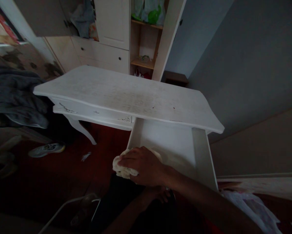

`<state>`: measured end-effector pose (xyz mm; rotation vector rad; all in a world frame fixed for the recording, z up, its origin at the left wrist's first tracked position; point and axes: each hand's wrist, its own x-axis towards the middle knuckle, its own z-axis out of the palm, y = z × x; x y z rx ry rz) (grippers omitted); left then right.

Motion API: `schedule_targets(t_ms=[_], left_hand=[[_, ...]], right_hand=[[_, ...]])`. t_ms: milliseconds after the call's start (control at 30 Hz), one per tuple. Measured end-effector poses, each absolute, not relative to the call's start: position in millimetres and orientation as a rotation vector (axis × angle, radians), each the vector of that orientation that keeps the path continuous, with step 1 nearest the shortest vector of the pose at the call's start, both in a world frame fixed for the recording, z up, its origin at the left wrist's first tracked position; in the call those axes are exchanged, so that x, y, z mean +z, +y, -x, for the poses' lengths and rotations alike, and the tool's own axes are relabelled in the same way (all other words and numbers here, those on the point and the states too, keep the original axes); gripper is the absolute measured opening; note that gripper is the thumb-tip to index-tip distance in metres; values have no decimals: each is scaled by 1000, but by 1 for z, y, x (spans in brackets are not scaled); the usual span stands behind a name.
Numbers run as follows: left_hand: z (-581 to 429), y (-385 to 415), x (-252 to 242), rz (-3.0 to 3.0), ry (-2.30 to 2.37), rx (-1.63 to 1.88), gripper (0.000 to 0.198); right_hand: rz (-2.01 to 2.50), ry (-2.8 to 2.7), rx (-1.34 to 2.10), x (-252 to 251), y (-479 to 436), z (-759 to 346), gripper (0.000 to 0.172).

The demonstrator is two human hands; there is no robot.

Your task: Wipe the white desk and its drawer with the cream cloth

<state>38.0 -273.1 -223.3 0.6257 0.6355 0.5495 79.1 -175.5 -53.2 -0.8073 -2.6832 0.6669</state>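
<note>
The desk (99,81), white with curved legs and grey smudges over the middle of its top, stands in front of a white wardrobe (113,22) with open doors and shelves. One drawer (170,138) is pulled well out of the desk's right half, toward the person; its white bottom is bare as far as the arm lets it show. At the desk's left end lies a heap of dark grey clothes (16,94). A pale plastic bag (250,204) lies on the floor to the right of the desk, and a grey shoe (47,149) on the red-brown floor, left of the desk's near leg.

In front of the desk, the right hand (146,165) is closed over a cream cloth (123,165), fingers bent, at the near left corner of the drawer. The left hand (158,194) is lower, just beneath it, its fingers loosely parted; it is too dark to tell whether it touches the drawer. The cloth bulges out past the right fingers. Two tiny dark specks (173,108) lie on the desk top, above the drawer.
</note>
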Motion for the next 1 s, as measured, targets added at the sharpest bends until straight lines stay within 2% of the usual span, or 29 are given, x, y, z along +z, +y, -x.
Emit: schedule_targets(t_ms=[133,300,500,600,800,1000], left_hand=[[-35,-275,-222,-768,547,500,52],[-46,-279,-245,-860,649,543,51],[-51,-277,-245,-791,655,708,71],[-45,-274,-233,-788,646,693,71],[-43,-277,-237,-819,683,706,70],[-45,-278,-249,-749,687,736,67]], right_hand=[[761,-2747,610,-46,-187,-87,41],[1028,-2734,662,-33,-206,-124,46],[1221,-2631,851,-30,-226,-203,52],[1286,-2552,854,-35,-235,-249,51],[1505,-2635,620,-39,-245,-301,53],[1381,-2923,340,-46,-213,-305,49]])
